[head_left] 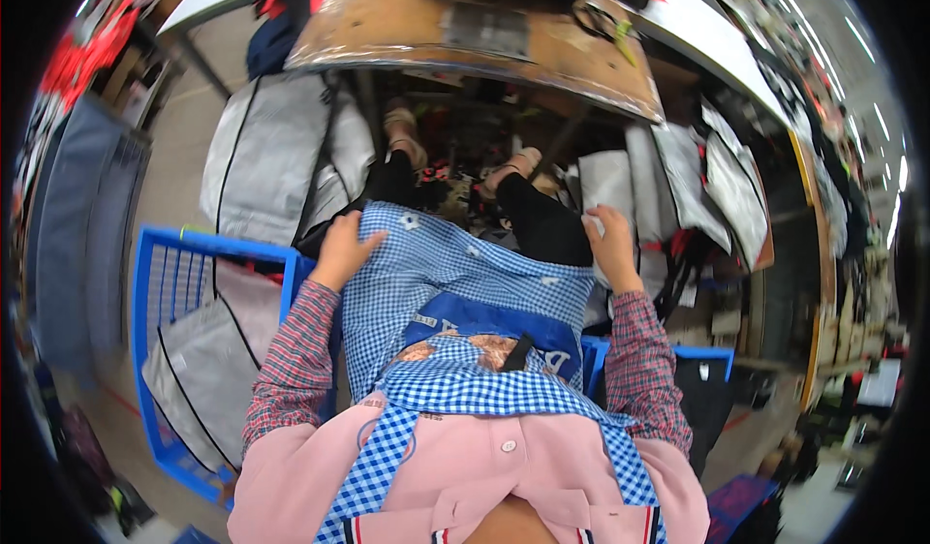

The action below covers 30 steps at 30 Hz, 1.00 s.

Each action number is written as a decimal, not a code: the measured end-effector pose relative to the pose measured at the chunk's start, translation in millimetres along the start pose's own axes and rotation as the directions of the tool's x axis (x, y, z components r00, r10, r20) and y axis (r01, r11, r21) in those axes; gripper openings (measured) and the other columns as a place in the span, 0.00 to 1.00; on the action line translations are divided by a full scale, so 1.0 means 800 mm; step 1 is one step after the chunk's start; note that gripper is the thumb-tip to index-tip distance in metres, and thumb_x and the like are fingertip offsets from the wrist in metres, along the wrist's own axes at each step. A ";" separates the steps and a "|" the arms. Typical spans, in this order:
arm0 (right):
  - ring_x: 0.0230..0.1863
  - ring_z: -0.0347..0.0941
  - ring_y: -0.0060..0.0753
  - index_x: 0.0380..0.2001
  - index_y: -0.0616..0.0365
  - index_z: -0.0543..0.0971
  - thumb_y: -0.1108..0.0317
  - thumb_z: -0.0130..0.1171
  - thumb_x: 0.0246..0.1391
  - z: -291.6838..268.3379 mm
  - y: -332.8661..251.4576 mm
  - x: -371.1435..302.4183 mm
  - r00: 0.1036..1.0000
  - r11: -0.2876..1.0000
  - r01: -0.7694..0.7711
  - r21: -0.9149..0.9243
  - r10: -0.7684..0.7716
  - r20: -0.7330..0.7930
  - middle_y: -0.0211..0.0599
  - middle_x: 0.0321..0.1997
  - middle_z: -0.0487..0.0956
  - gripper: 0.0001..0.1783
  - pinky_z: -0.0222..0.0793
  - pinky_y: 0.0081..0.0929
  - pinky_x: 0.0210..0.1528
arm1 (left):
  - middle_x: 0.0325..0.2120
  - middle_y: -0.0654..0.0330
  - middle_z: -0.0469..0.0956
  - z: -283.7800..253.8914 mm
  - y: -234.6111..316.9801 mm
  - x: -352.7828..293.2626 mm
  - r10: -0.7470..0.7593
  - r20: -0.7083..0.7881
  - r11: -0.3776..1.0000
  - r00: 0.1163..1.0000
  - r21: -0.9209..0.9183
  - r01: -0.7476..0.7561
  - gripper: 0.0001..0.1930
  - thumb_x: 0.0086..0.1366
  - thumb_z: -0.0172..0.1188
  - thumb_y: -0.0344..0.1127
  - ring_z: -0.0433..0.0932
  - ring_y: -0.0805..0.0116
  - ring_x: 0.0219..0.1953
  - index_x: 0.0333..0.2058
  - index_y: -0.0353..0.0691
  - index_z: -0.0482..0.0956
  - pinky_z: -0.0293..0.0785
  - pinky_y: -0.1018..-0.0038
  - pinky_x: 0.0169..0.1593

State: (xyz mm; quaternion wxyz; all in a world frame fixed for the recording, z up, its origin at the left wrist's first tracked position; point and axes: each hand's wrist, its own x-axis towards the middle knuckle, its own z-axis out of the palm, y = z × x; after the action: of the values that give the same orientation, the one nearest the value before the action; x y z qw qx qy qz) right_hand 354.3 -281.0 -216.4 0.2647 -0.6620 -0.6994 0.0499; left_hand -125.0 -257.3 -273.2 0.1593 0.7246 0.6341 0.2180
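A blue-and-white checked apron (455, 253) lies spread over my lap and thighs. My left hand (339, 251) is at its left edge, with the thumb stretched apart from the fingers and reaching over the cloth. I see nothing held in it. Beyond the apron's right edge, my right hand (616, 246) is raised beside my thigh. Its fingers are loosely bent with the thumb apart, and no object shows in it. Ahead of my knees stands a wooden worktable (387, 31), with a dark flat plate (486, 31) on it.
On the left stands a blue plastic crate (145, 321) holding grey panels with black edging. A large silver-grey bag piece (266, 152) leans behind it. More silver-grey pieces (683, 171) stand at the right. Scissors (620, 40) lie on the table; scraps litter the floor beneath.
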 end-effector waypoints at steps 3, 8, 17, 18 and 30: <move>0.51 0.74 0.51 0.37 0.59 0.81 0.63 0.61 0.57 0.041 -0.033 0.007 0.997 0.993 0.012 0.117 -0.021 0.078 0.49 0.47 0.80 0.11 0.67 0.43 0.55 | 0.38 0.47 0.76 0.031 0.006 -0.046 -0.054 -0.032 0.999 0.998 -0.007 0.054 0.24 0.58 0.66 0.47 0.77 0.46 0.42 0.46 0.34 0.74 0.74 0.55 0.46; 0.48 0.75 0.44 0.37 0.55 0.82 0.54 0.58 0.59 0.082 -0.066 0.008 0.928 0.944 0.270 -0.190 -0.202 0.314 0.38 0.40 0.82 0.15 0.66 0.41 0.51 | 0.38 0.50 0.77 0.011 0.003 -0.035 -0.196 -0.288 0.969 0.937 -0.207 0.139 0.12 0.63 0.59 0.37 0.77 0.45 0.39 0.41 0.37 0.75 0.75 0.56 0.41; 0.45 0.75 0.44 0.35 0.57 0.82 0.60 0.56 0.59 0.094 -0.064 -0.001 0.885 0.903 0.339 -0.263 -0.211 0.416 0.38 0.39 0.82 0.12 0.65 0.41 0.52 | 0.30 0.53 0.82 -0.076 -0.222 -0.144 -0.696 -0.397 0.688 0.598 -0.607 0.398 0.13 0.63 0.61 0.39 0.82 0.61 0.33 0.41 0.36 0.79 0.77 0.67 0.37; 0.46 0.75 0.44 0.36 0.57 0.82 0.61 0.56 0.59 0.095 -0.064 -0.001 0.887 0.882 0.358 -0.305 -0.220 0.405 0.38 0.40 0.82 0.12 0.65 0.41 0.52 | 0.31 0.53 0.82 -0.070 -0.258 -0.179 -0.743 -0.356 0.633 0.567 -0.649 0.422 0.13 0.63 0.61 0.40 0.82 0.61 0.36 0.40 0.37 0.80 0.77 0.67 0.41; 0.44 0.74 0.49 0.34 0.59 0.80 0.67 0.55 0.58 0.103 -0.066 0.025 0.823 0.881 0.358 -0.309 -0.141 0.551 0.42 0.39 0.80 0.09 0.68 0.42 0.48 | 0.44 0.42 0.78 0.051 -0.487 -0.326 -0.974 -0.120 0.203 0.192 -0.091 0.975 0.19 0.59 0.55 0.35 0.77 0.44 0.49 0.48 0.34 0.76 0.72 0.57 0.56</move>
State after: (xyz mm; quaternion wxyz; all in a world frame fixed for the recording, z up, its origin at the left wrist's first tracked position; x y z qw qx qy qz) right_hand 270.7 -244.9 -258.7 -0.0676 -0.5647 -0.8213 0.0446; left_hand -461.0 -456.7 -534.9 0.2109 0.1431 0.9594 0.1206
